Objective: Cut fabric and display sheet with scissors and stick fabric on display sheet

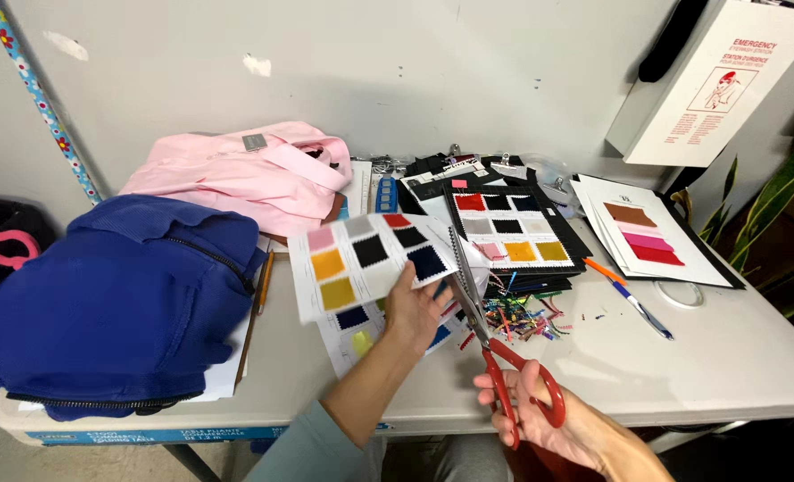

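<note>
White folding table against a pale scuffed wall

A flower-patterned strip (31, 98) is running up the wall (370, 71), green plant leaves (776, 192) are leaning in beside the table (727, 357), grey floor showing below

The left hand (415, 308) is raised ahead of the body, fingers and thumb pinched closed, with the back of the hand turned toward the person. Its forearm slants up from the lower middle, in a grey-green sleeve to the elbow. The right hand (540, 406) sits lower and nearer the body, fingers curled closed, its bare wrist angling in from the lower right.
</note>
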